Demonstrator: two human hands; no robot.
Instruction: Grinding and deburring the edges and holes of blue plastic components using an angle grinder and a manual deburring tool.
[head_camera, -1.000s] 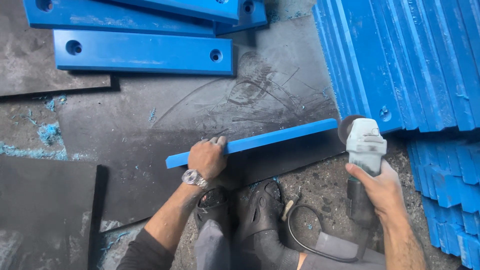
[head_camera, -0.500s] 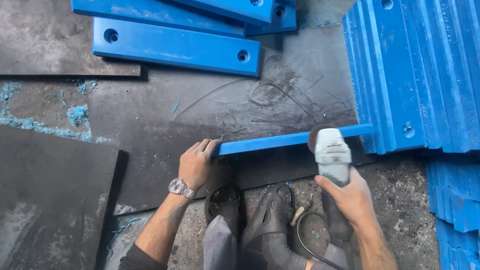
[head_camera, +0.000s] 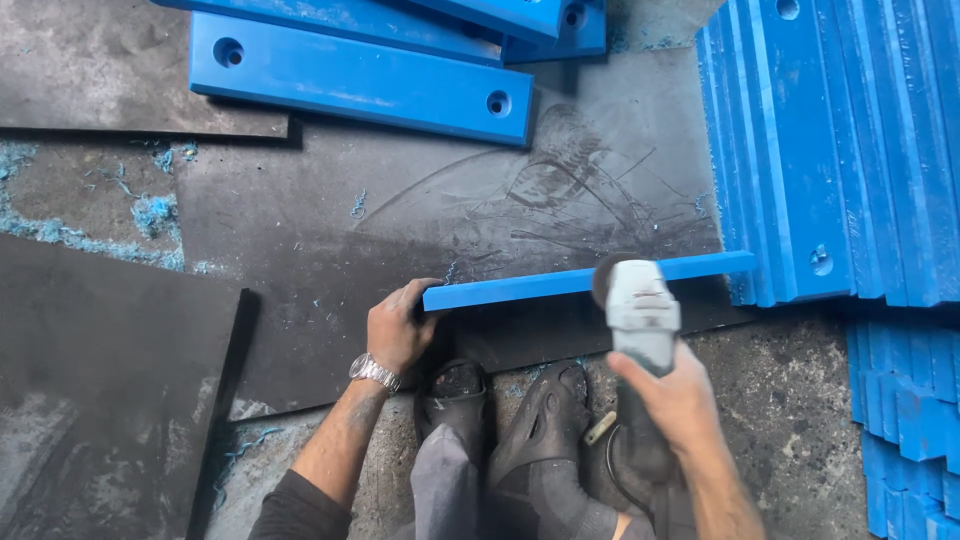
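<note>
A long blue plastic bar (head_camera: 520, 286) stands on its edge across a scratched dark mat (head_camera: 330, 240), just in front of my feet. My left hand (head_camera: 398, 325), with a metal wristwatch, grips the bar's left end. My right hand (head_camera: 672, 398) holds a grey angle grinder (head_camera: 640, 315) by its body. The grinder's head rests against the top edge of the bar, right of its middle. The disc is mostly hidden behind the grinder's housing.
Flat blue slabs with round holes (head_camera: 360, 80) lie at the top. A large stack of blue bars (head_camera: 840, 150) leans at the right, with more blue pieces (head_camera: 905, 420) below. Blue shavings (head_camera: 150, 212) litter the left. My black shoes (head_camera: 500, 420) and the grinder's cable are below.
The grinder has moved left along the bar's top edge, from its right end toward the middle. My left hand has stayed on the bar's left end.
</note>
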